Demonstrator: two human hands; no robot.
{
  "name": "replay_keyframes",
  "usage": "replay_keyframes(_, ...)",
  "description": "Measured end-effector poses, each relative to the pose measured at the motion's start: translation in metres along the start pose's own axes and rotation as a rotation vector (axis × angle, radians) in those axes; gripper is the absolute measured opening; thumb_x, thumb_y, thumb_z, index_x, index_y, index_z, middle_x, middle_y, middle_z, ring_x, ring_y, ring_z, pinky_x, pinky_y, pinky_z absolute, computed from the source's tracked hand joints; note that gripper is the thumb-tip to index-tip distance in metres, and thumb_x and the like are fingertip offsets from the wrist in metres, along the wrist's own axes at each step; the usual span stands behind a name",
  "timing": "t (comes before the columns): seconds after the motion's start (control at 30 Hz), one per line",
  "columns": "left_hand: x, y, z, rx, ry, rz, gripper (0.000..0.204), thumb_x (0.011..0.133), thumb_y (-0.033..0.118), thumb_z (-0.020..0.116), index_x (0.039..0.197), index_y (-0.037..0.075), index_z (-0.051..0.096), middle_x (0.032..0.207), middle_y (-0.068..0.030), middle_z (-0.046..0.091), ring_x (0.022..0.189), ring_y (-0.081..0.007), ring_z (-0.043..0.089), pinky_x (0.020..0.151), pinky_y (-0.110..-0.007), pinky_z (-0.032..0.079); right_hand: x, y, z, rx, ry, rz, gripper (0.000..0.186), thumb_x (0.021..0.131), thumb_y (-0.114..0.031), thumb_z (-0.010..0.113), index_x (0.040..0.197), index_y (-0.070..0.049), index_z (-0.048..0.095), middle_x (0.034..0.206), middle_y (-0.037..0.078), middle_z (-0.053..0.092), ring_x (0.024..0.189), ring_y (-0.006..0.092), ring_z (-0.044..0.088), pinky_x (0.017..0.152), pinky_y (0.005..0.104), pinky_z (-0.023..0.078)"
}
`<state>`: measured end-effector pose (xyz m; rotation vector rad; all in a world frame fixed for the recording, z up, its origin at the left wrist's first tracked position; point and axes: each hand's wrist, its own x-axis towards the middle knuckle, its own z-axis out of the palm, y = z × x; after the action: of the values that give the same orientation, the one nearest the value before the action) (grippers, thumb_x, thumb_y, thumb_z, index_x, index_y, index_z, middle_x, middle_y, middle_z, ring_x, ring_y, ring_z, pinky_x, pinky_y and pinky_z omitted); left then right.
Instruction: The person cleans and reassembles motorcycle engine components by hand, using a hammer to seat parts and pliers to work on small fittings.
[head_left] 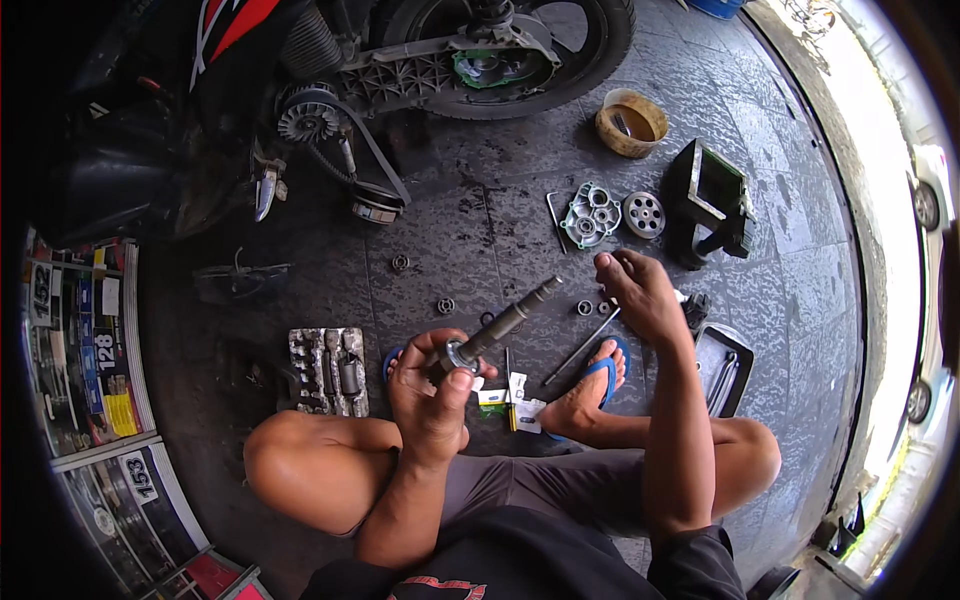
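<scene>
**Shaft up in the left hand, right hand pinched narrow beside it**

And here we are, mid-frame: the left hand (432, 405) is wrapped around the lower part of a metal shaft (515, 318), thumb and fingers bunched by a shiny metal ring (456, 354), the free end tilting toward the upper right. Over to the right, the right hand (645, 295) hangs well apart from that tip, fingers drawn in close; whether anything sits between them, I can't tell.

What would serve here, in my judgement? A firm grip low down, ring square to the shaft, any push straight along its length, and grit kept off the bare metal. This floor (430, 225) looks blotchy and could soil a dropped part.

Now the tricky viewing! The left palm and fingers cover the shaft's lower end and part of the ring. A black object (696, 312) behind the right wrist is partly blocked, its kind unclear. The small rings (446, 305) lying below mid-frame are too small to read in detail, and up top the motorbike (430, 85) runs out of frame, its left side sunk in shadow.
</scene>
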<state>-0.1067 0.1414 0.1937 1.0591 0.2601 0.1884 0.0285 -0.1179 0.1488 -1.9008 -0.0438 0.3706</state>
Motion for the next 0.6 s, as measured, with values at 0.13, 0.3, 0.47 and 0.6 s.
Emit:
replay_keyframes(0.13,-0.001,0.007,-0.008,-0.059,0.096,0.023,0.040,0.089,0.018,0.077,0.117,-0.004,0.059,0.089,-0.0056,0.067,0.081,-0.0129,0.067,0.078,-0.035,0.061,-0.002,0.156,0.016,-0.581,0.175,0.222,0.045,0.099,-0.041,0.061,0.094,0.003,0.069,0.086,0.027,0.069,0.086,0.0458,0.068,0.077,0.0534,0.050)
replay_keyframes(0.3,-0.005,0.010,-0.021,0.051,0.196,0.013,0.038,0.091,0.020,0.074,0.117,-0.004,0.059,0.088,-0.0062,0.066,0.076,-0.0128,0.065,0.074,-0.034,0.060,-0.026,0.232,0.004,-0.834,0.128,0.515,0.046,0.095,-0.040,0.063,0.132,-0.012,0.064,0.133,0.024,0.063,0.120,0.0469,0.061,0.098,0.0571,0.050)
replay_keyframes(0.47,-0.002,-0.005,-0.013,0.231,0.145,-0.127,0.032,0.091,0.011,0.076,0.114,-0.004,0.059,0.089,-0.0048,0.067,0.074,-0.0096,0.065,0.070,-0.026,0.057,0.002,0.114,-0.002,-0.273,0.164,0.327,0.041,0.094,-0.025,0.067,0.125,0.002,0.065,0.132,0.025,0.063,0.118,0.0380,0.064,0.096,0.0454,0.053)
replay_keyframes(0.6,-0.002,-0.008,-0.002,0.657,-0.005,-0.157,0.033,0.085,0.014,0.082,0.107,-0.003,0.063,0.091,-0.0071,0.071,0.081,-0.0099,0.066,0.074,-0.026,0.055,-0.030,-0.017,0.023,-0.248,-0.101,-0.202,0.060,0.084,-0.015,0.074,0.139,0.000,0.055,0.134,0.023,0.059,0.123,0.0377,0.059,0.109,0.0448,0.044)
